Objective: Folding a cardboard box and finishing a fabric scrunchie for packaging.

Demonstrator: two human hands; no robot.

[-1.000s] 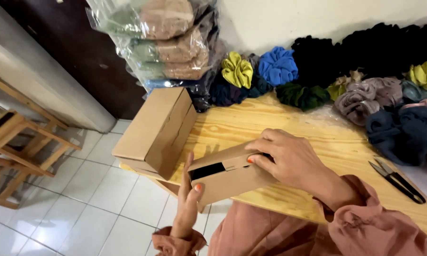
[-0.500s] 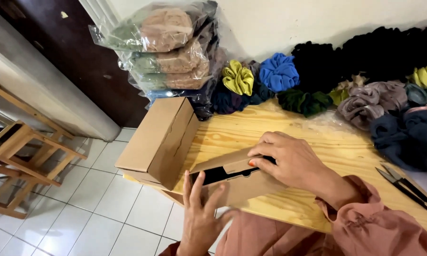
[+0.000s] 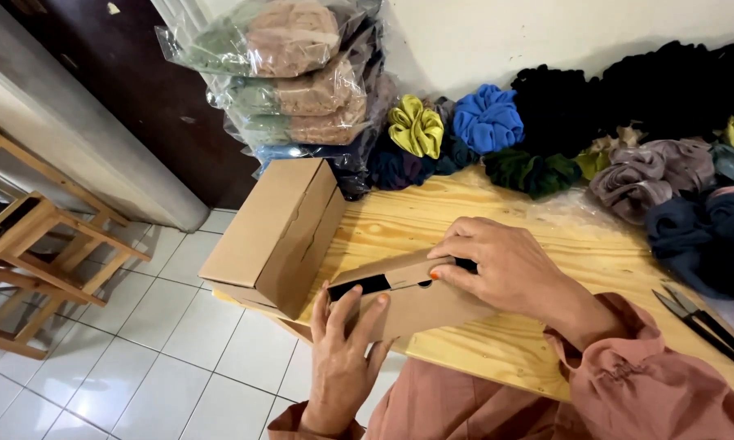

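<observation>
Between both hands' grip, small cardboard box

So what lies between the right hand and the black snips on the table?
In the head view, only bare wooden tabletop separates the right hand from the black snips, apart from the person's own pink sleeve along the near edge.
</observation>
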